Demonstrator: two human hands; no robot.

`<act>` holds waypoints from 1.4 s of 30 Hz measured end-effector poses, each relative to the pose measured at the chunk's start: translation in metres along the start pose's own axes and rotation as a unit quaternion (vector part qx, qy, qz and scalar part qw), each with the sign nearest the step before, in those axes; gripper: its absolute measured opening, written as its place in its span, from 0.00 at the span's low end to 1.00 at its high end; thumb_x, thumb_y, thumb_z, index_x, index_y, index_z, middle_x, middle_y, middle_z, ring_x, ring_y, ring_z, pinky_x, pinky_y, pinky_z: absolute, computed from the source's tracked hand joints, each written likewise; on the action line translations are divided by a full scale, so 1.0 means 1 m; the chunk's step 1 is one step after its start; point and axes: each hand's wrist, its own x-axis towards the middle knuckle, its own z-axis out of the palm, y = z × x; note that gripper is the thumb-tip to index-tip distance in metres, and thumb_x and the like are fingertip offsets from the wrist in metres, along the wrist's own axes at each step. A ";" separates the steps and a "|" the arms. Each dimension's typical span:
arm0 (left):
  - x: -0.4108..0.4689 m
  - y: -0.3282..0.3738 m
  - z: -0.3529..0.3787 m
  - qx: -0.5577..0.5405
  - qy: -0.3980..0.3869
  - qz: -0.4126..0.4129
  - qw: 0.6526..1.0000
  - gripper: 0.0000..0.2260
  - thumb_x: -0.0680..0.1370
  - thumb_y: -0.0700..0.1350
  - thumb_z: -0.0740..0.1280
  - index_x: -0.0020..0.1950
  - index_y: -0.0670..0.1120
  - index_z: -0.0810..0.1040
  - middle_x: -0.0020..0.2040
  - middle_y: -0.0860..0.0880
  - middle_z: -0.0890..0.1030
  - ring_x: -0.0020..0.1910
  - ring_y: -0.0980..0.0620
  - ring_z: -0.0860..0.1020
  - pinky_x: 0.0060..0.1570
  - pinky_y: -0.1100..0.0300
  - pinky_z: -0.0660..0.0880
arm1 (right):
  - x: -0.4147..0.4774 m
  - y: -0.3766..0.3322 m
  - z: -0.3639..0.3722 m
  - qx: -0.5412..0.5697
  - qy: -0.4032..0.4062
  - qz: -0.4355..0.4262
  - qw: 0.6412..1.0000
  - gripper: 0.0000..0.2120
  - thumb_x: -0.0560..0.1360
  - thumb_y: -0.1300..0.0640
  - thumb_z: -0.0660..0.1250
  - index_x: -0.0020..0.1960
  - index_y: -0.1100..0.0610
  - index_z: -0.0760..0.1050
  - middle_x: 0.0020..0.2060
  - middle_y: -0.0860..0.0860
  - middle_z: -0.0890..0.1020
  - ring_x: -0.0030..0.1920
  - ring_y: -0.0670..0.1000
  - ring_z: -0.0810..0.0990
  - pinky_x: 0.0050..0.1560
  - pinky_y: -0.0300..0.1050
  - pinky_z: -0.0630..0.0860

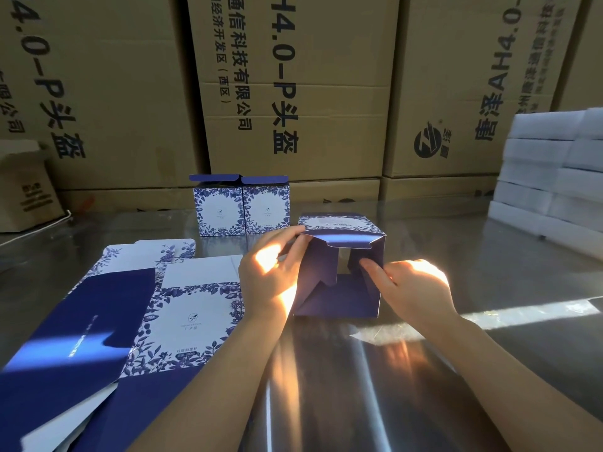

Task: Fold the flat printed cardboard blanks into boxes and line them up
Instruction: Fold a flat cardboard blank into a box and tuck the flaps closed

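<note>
A half-folded blue-and-white box [341,301] lies on its side in the middle of the table, its open dark-blue end facing me. My left hand [270,269] grips its left wall, fingers curled over the top corner. The fingers of my right hand [414,288] press the right inner flap into the opening. Two folded boxes [241,207] stand side by side further back, lids open. A spread of flat printed blanks [137,321] lies to the left of the box.
Large brown cartons [293,93] form a wall behind the shiny table [359,386]. White foam blocks [551,177] are stacked at the right. A small brown carton [23,190] sits at the far left.
</note>
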 end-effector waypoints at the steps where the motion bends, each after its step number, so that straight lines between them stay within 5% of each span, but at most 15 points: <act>1: 0.000 0.000 0.000 0.000 0.001 0.000 1.000 0.06 0.74 0.40 0.71 0.48 0.48 0.84 0.43 0.52 0.82 0.38 0.70 0.77 0.39 0.77 0.69 | 0.000 0.000 0.000 0.007 0.001 0.005 1.000 0.30 0.78 0.39 0.55 0.24 0.55 0.57 0.21 0.47 0.62 0.31 0.54 0.67 0.34 0.46 0.62; 7: 0.002 0.000 0.001 -0.007 0.011 -0.010 1.000 0.05 0.74 0.41 0.71 0.47 0.50 0.84 0.43 0.54 0.82 0.38 0.70 0.77 0.39 0.77 0.69 | 0.001 0.000 -0.002 0.082 -0.022 0.004 0.996 0.30 0.76 0.38 0.59 0.23 0.54 0.57 0.21 0.48 0.65 0.28 0.53 0.65 0.31 0.41 0.62; 14: 0.006 0.003 -0.003 -0.041 0.050 -0.033 0.997 0.13 0.74 0.40 0.70 0.44 0.60 0.79 0.42 0.65 0.79 0.39 0.72 0.76 0.39 0.79 0.69 | -0.001 0.001 -0.007 0.113 -0.031 -0.073 0.990 0.22 0.80 0.49 0.58 0.30 0.51 0.55 0.22 0.47 0.61 0.26 0.47 0.62 0.30 0.43 0.59; 18: 0.004 0.006 -0.002 -0.072 0.031 -0.054 0.995 0.14 0.74 0.41 0.70 0.43 0.63 0.79 0.43 0.64 0.80 0.40 0.68 0.78 0.39 0.77 0.70 | -0.001 0.001 -0.007 0.092 -0.023 -0.081 0.992 0.21 0.80 0.53 0.58 0.31 0.50 0.54 0.23 0.46 0.61 0.26 0.48 0.62 0.32 0.47 0.55; 23: 0.004 0.006 -0.003 -0.069 0.024 -0.051 0.996 0.12 0.74 0.41 0.70 0.45 0.60 0.79 0.44 0.61 0.81 0.41 0.68 0.78 0.39 0.77 0.71 | -0.002 0.002 -0.005 0.067 -0.014 -0.108 0.992 0.15 0.80 0.55 0.59 0.36 0.56 0.61 0.25 0.49 0.64 0.29 0.58 0.64 0.33 0.50 0.62; 30: 0.006 0.006 -0.002 -0.060 0.050 -0.078 0.994 0.12 0.74 0.44 0.70 0.41 0.63 0.78 0.43 0.61 0.81 0.39 0.68 0.78 0.39 0.77 0.70 | -0.001 0.004 -0.005 0.097 0.012 -0.109 0.989 0.18 0.79 0.53 0.62 0.34 0.53 0.59 0.22 0.45 0.60 0.27 0.55 0.62 0.31 0.46 0.58; 33: 0.009 0.005 -0.003 -0.053 0.066 -0.096 0.992 0.11 0.75 0.46 0.70 0.40 0.64 0.78 0.41 0.58 0.82 0.36 0.64 0.78 0.41 0.71 0.73 | 0.000 0.004 -0.007 0.093 -0.016 -0.101 0.990 0.21 0.78 0.46 0.58 0.31 0.50 0.56 0.22 0.47 0.64 0.26 0.50 0.64 0.31 0.47 0.61; 37: 0.009 0.004 -0.004 -0.056 0.093 -0.095 0.990 0.03 0.75 0.45 0.70 0.47 0.51 0.83 0.42 0.51 0.82 0.35 0.57 0.77 0.44 0.60 0.77 | 0.000 0.005 -0.006 0.057 -0.027 -0.109 0.992 0.23 0.78 0.43 0.56 0.29 0.51 0.55 0.22 0.47 0.62 0.26 0.48 0.63 0.32 0.45 0.59; 42: 0.008 0.006 -0.005 -0.042 0.083 -0.091 0.992 0.05 0.75 0.47 0.70 0.45 0.58 0.79 0.43 0.52 0.82 0.34 0.56 0.77 0.43 0.59 0.77 | -0.001 0.006 -0.003 0.051 0.031 -0.149 0.987 0.19 0.79 0.50 0.61 0.32 0.54 0.61 0.24 0.47 0.65 0.27 0.56 0.67 0.31 0.48 0.66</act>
